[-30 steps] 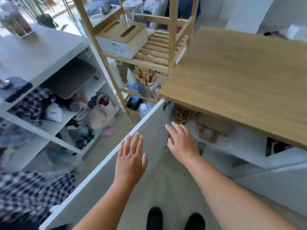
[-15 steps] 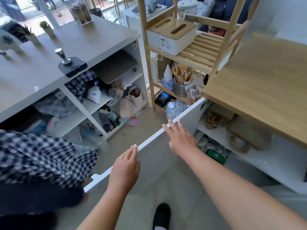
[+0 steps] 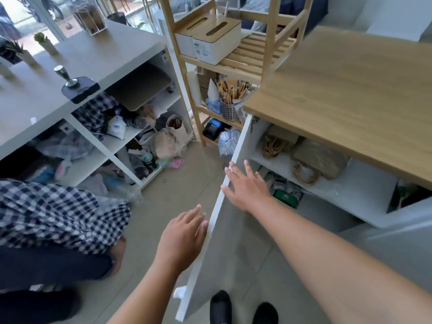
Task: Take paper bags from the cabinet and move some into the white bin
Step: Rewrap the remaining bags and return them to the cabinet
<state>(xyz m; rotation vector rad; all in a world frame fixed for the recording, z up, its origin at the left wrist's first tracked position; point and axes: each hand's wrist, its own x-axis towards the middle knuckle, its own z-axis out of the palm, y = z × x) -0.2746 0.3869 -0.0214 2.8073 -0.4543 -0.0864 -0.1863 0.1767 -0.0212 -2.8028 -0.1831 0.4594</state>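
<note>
The white cabinet door stands swung wide open, seen almost edge-on. My right hand lies with straight fingers on the door's top edge, on its inner side. My left hand touches the same edge lower down from the outer side, fingers relaxed. Inside the cabinet, under the wooden countertop, brown paper bags with twisted handles lie on the white shelf. No white bin can be picked out in this view.
A wooden rack with white tissue boxes and a cutlery holder stands behind the door. A cluttered white shelf unit is at left. A person in a checked shirt crouches at left. My black shoes are below.
The door has swung further open, from slanted to nearly edge-on. Both hands followed its top edge, and the view turned right, showing more of the cabinet's inside.
</note>
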